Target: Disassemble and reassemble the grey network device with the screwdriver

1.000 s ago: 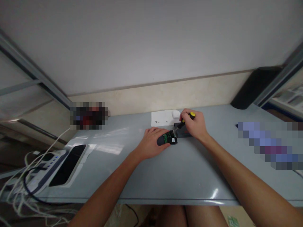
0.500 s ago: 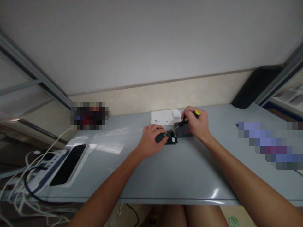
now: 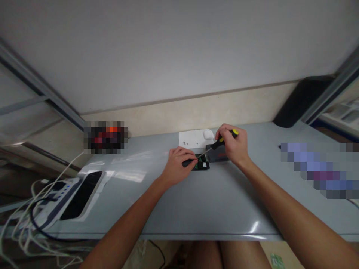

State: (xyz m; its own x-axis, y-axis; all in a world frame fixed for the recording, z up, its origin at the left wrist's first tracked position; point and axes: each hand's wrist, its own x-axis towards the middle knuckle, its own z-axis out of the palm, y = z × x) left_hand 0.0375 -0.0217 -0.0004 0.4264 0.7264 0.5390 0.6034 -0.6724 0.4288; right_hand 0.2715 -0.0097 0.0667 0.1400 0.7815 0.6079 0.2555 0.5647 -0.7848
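In my right hand (image 3: 235,144) is a screwdriver (image 3: 218,144) with a black and yellow handle, its shaft slanting down to the left. The tip reaches an opened black device with a green circuit board (image 3: 202,163) and a small white label. At the left end of that device, my left hand (image 3: 178,167) pinches a small black piece (image 3: 187,163) whose kind I cannot make out. Its fingertips meet close to the screwdriver tip. A dark grey box (image 3: 215,154) lies just behind, partly covered by my right hand.
Behind the hands lies a white sheet (image 3: 192,139) with several tiny dark bits, probably screws, and a white rounded case (image 3: 208,134). At left are a phone (image 3: 82,195), a power strip (image 3: 60,201) and tangled cables. A black cylinder (image 3: 301,102) leans at the back right.
Both hands stay nearly in place. My left fingers have drawn slightly left, uncovering more of the circuit board, while the screwdriver tip has moved slightly left with them.
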